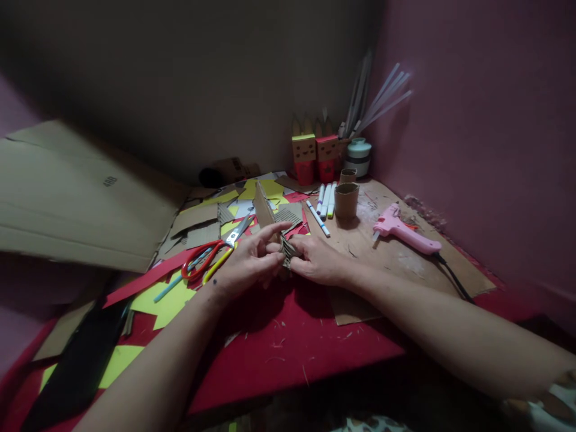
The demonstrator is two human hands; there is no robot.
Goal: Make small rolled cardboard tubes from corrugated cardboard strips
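Between my two hands, over the front of the red-covered table (pixel 288 336), is a piece of corrugated cardboard (pixel 287 249) with its ridges showing. My left hand (pixel 258 252) pinches its left side, thumb and fingers bent around it. From the right, my right hand (pixel 317 259) grips the same piece with curled fingers. Part of the cardboard is hidden by my fingers. An upright cardboard strip (pixel 263 204) rises just behind my hands. Scissors (pixel 216 255) with red and yellow handles lie close to the left wrist.
A pink glue gun (pixel 402 231) rests on a cardboard sheet (pixel 450 270) at right. Markers (pixel 324 201), a cardboard ring (pixel 346 201) and two red cups with faces (pixel 305 162) stand or lie behind. Yellow paper (pixel 166 300) and scraps cover the left; a large box (pixel 85 192) stands there.
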